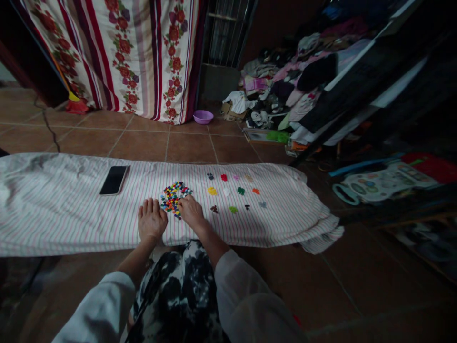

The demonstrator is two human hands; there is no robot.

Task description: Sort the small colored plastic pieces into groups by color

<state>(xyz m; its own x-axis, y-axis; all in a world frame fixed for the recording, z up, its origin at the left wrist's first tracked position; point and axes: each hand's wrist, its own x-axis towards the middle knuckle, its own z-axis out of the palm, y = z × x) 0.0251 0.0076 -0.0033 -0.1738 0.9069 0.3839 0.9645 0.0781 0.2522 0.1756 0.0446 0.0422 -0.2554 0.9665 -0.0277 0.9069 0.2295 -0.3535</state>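
On the left, the long white cloth with thin pink and green stripes [53, 205] had soft wrinkles, and a flat black phone with a pale edge [114, 180] lay on its far side. Next came the left hand [152, 221], palm down and flat, fingers side by side, just beside a heap of tiny bits in many mixed colours [174, 193]. The right hand [192, 212] was at the heap's right side, its fingers curled; I could not tell if they pinched a bit. Farther right sat small one-colour piles [241, 191] in three rows, with yellow bits [212, 191] and brown bits [214, 209] nearest that hand. If the right hand swung right too low, it could mix those piles. If the wrinkly cloth got tugged, the tiny bits could slide and scatter.
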